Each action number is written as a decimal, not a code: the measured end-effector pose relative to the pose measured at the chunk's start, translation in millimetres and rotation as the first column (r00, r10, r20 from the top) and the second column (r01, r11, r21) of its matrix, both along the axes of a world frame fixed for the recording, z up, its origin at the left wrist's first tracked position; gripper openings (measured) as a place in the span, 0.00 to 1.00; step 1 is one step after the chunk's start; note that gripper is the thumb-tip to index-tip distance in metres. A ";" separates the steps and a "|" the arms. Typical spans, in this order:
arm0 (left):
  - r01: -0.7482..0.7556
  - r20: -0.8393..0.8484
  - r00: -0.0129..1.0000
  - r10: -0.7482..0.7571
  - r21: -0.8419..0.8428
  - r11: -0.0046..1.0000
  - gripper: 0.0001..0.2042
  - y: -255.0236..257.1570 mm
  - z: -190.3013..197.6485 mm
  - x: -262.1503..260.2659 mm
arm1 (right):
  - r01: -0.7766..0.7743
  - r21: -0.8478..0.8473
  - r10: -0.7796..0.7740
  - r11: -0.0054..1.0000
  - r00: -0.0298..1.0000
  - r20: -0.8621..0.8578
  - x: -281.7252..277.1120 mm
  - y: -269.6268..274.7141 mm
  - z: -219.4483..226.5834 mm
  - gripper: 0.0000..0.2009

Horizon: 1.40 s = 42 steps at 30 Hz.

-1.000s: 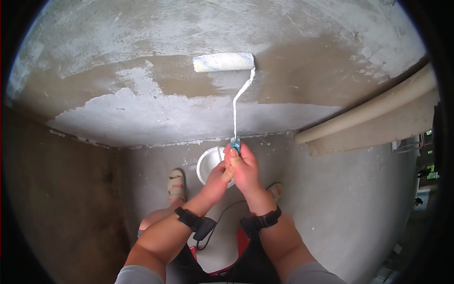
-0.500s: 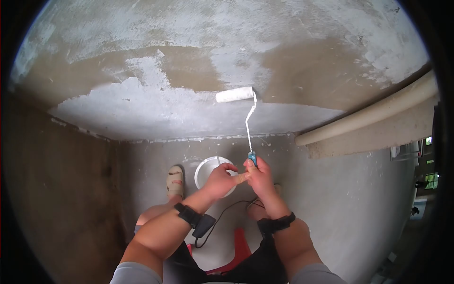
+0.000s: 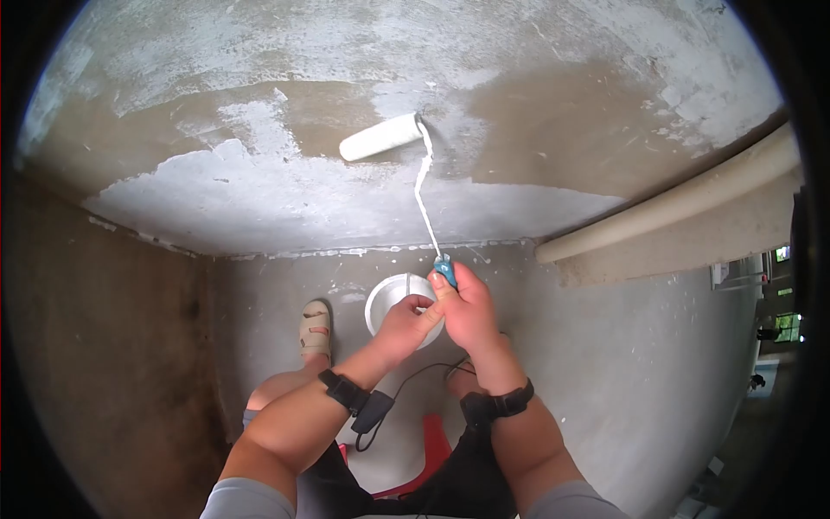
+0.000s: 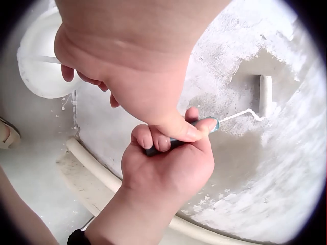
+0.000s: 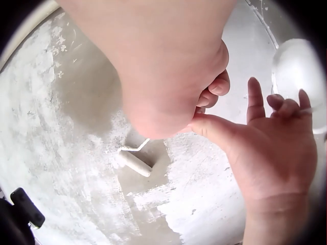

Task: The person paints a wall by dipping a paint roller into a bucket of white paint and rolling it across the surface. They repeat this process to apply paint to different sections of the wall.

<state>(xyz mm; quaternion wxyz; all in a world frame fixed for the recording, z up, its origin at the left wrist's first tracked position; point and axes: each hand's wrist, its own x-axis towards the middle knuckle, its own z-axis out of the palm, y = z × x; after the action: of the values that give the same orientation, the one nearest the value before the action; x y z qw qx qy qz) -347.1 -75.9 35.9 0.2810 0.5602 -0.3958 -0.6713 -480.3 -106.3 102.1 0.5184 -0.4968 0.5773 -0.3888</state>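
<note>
My right hand (image 3: pixel 469 304) grips the blue handle (image 3: pixel 445 270) of a paint roller, its fingers curled round it. A paint-crusted wire frame (image 3: pixel 423 195) rises from the handle to the white roller sleeve (image 3: pixel 380 137), which lies tilted over the wall, its left end lower. In the left wrist view the thumb of my left hand (image 4: pixel 127 76) lies against the handle beside the right thumb. The other fingers of the left hand (image 5: pixel 276 143) spread loosely away from the roller in the right wrist view. The wall (image 3: pixel 562 130) shows white paint around bare brownish patches.
A white bucket (image 3: pixel 377 303) stands on the floor below my hands, partly hidden by them. A thick pale pipe (image 3: pixel 674 203) runs along the wall's right side. Sandalled feet (image 3: pixel 316 329) flank the bucket, and a black cable (image 3: pixel 415 376) hangs between the forearms. Red stool legs (image 3: pixel 437 445) show below.
The roller came down the wall to the lower white band, then went back up and left, now tilted. Both hands dipped right and down, then rose slightly; the left stays beside the right.
</note>
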 end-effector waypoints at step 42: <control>-0.116 0.155 0.984 0.087 0.194 0.974 0.24 -7.1 -29.0 -15.0 | -0.006 -0.060 -0.004 0.998 0.985 -0.172 -15.1 -3.2 -1.0 0.13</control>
<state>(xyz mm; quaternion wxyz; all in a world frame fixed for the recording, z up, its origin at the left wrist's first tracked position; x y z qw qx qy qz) -362.0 -83.0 6.9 0.2270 0.6528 -0.3159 -0.6500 -495.4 -109.5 101.0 0.4517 -0.5440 0.6077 -0.3615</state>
